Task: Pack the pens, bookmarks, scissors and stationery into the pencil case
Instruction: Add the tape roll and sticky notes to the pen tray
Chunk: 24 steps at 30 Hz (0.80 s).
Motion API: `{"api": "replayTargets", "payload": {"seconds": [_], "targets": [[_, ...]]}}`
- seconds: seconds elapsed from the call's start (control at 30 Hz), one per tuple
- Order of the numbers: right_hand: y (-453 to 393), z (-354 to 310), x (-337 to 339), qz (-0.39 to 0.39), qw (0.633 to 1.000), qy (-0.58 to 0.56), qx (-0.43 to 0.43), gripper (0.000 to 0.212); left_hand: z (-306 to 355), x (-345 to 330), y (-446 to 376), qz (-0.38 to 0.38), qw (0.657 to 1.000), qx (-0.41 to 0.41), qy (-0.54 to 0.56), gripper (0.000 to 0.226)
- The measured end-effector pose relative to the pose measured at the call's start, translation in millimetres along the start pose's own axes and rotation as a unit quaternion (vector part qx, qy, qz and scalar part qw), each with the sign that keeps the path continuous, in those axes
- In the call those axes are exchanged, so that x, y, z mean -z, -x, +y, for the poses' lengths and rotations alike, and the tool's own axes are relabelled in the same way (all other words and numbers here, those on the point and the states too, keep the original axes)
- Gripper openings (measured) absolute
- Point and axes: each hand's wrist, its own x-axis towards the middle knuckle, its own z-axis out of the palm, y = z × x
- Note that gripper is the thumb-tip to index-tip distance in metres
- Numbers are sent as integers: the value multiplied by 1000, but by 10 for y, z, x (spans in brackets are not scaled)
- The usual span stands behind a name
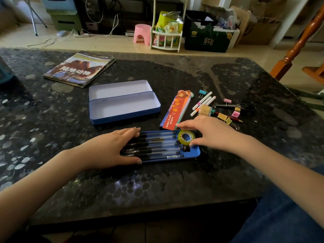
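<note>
A dark speckled stone tabletop [175,186] fills most of the view, glossy with pale reflections. Near its far left corner lies a stack of magazines [79,69]. Beyond the far edge runs a beige tiled floor [108,43], lit from the left. On it stand a pink stool [142,34], a white rack [167,32] stuffed with snack bags, a dark green carton [207,40] and, further right, cardboard boxes [259,30]. White cables [52,39] and a power strip [81,34] trail across the floor before a dark shelf unit [112,13]. Green storage boxes [64,18] sit at the far left. A turned wooden post [298,42] rises beside the tabletop's right edge.
</note>
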Motion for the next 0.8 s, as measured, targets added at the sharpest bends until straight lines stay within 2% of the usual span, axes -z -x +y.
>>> {"api": "replayTargets", "payload": {"seconds": [0.1, 0.23, 0.4, 0.67, 0.77, 0.8], "targets": [[-2, 3, 11, -18, 1000, 18, 0, 71, 4, 1, 0, -1, 1000, 1, 2, 100], [-15, -13, 28, -20, 999, -42, 10, 59, 12, 24, -2, -3, 1000, 1, 0, 100], [-52, 19, 9, -25, 999, -30, -5, 54, 3, 25, -2, -3, 1000, -20, 10, 87], [-88, 47, 19, -49, 999, -13, -10, 51, -45, -8, -24, -4, 1000, -19, 4, 94], [-53, 101, 80, -52, 994, -97, -10, 45, -60, -13, -30, 0, 1000, -27, 3, 93], [-41, 155, 129, -29, 990, -132, -25, 40, -63, -10, -32, -1, 1000, -26, 2, 93]]}}
